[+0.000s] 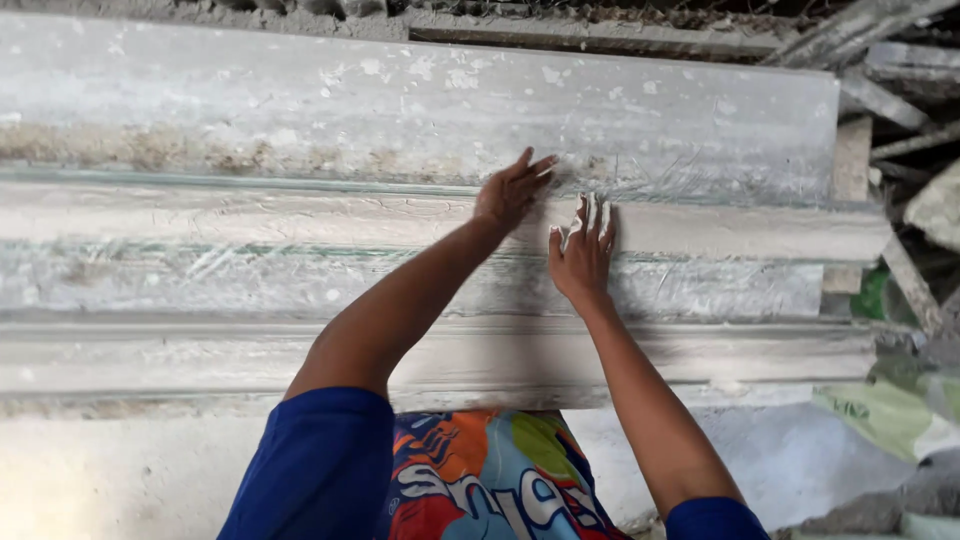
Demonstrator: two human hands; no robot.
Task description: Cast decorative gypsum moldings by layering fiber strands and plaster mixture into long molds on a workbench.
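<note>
2 plaster-smeared hands, left hand (512,190) and right hand (581,252), flat on grey moulded slab (300,215)

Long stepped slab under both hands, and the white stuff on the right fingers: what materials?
Stepped slab: seemingly cast plaster or cement, matte grey-white, chalky, flaking, smear-streaked. White coating on right hand fingers: looks like wet plaster paste. Left hand lies flat on it.

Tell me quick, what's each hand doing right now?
Left hand: open, flat on the long grey plaster moulding, holding nothing.
Right hand: open, fingers spread, pressed on the moulding, smeared with white plaster.
</note>
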